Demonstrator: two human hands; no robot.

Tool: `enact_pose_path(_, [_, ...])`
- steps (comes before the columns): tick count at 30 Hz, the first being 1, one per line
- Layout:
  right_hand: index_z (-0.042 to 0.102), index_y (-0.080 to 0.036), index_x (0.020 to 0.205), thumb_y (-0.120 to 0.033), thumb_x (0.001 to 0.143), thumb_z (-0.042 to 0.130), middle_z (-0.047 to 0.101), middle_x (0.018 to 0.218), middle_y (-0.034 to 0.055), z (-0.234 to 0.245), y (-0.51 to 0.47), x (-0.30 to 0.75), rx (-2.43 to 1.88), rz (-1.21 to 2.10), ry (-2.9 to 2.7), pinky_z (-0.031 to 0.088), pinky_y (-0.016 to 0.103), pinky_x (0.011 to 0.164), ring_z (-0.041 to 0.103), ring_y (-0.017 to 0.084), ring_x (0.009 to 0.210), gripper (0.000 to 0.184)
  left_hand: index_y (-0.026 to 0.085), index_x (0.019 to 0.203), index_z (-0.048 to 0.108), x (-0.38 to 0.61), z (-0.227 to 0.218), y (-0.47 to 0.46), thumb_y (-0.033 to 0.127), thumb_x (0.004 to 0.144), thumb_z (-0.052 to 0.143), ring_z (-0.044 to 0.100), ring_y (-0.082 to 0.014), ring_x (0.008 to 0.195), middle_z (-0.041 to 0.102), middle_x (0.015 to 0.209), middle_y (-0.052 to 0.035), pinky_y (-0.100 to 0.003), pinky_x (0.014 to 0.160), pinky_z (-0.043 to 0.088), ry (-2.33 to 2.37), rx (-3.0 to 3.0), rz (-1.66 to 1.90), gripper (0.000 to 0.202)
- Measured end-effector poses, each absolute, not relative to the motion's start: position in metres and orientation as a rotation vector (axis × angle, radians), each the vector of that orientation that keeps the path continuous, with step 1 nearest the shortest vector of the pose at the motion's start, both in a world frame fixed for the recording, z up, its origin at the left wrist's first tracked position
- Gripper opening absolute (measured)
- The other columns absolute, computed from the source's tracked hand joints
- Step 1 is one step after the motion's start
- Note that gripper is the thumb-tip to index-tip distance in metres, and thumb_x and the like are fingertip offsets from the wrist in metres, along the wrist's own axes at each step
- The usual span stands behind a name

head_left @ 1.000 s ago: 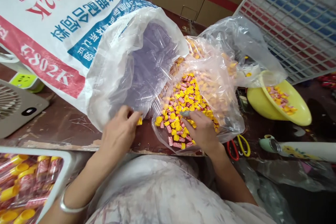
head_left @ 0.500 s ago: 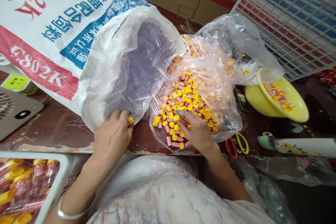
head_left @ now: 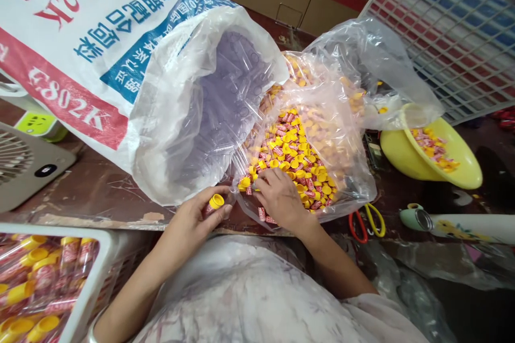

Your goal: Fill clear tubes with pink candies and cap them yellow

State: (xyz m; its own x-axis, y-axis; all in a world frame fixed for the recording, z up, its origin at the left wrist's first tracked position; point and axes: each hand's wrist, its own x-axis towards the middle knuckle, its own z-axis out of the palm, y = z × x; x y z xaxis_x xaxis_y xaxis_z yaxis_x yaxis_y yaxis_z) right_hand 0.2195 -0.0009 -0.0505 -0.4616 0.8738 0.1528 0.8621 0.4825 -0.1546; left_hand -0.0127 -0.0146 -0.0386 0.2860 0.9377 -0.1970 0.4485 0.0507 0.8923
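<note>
My left hand (head_left: 192, 222) is closed round a small clear tube with a yellow cap (head_left: 215, 202), held just below the mouth of a big white woven sack (head_left: 100, 48) lined with clear plastic and full of empty clear tubes (head_left: 229, 91). Fingers curled, my right hand (head_left: 279, 196) rests in an open clear plastic bag (head_left: 341, 134) on a heap of yellow caps with red-and-white wrapped pieces (head_left: 295, 155). What the right fingers pinch is hidden.
A white crate (head_left: 94, 273) of filled yellow-capped tubes sits at the lower left. A yellow bowl (head_left: 406, 158) with more pieces stands at the right, red-and-yellow scissors (head_left: 364, 220) and a pale green bottle (head_left: 442, 222) near it. A fan (head_left: 24, 166) is on the left.
My left hand has pulled back out of the sack mouth toward me with a capped tube. My right hand slid left across the heap of caps.
</note>
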Motion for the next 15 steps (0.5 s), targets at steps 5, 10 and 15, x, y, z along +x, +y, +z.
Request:
enact_pose_path(5, [0.063, -0.021, 0.108, -0.024, 0.096, 0.069, 0.073, 0.107, 0.0078, -0.047, -0.007, 0.225, -1.337, 0.601, -1.797, 0.059, 0.038, 0.088, 0.071, 0.024, 0.099, 0.014, 0.021, 0.119, 0.071, -0.005, -0.042, -0.016, 0.046, 0.088, 0.066, 0.061, -0.0184, 0.079, 0.071, 0.091, -0.0009, -0.026, 0.072, 0.046, 1.135, 1.423, 0.565, 0.040])
enact_pose_path(10, [0.065, -0.024, 0.113, -0.034, 0.094, 0.071, 0.076, 0.110, 0.0047, -0.028, -0.016, 0.212, -1.181, 0.933, -1.378, 0.061, 0.036, 0.092, 0.074, 0.022, 0.100, 0.022, 0.021, 0.127, 0.065, 0.006, -0.047, -0.019, 0.042, 0.086, 0.072, 0.062, -0.0186, 0.083, 0.069, 0.095, -0.0022, -0.026, 0.072, 0.049, 1.017, 1.175, 0.691, 0.046])
enact_pose_path(15, [0.067, -0.023, 0.103, -0.035, 0.088, 0.075, 0.075, 0.100, 0.0036, -0.029, -0.015, 0.207, -1.231, 0.964, -1.153, 0.063, 0.033, 0.084, 0.073, 0.021, 0.092, 0.021, 0.025, 0.114, 0.066, 0.005, -0.047, -0.025, 0.033, 0.083, 0.078, 0.068, -0.0202, 0.095, 0.073, 0.104, -0.0019, -0.030, 0.085, 0.052, 1.072, 1.061, 1.027, 0.034])
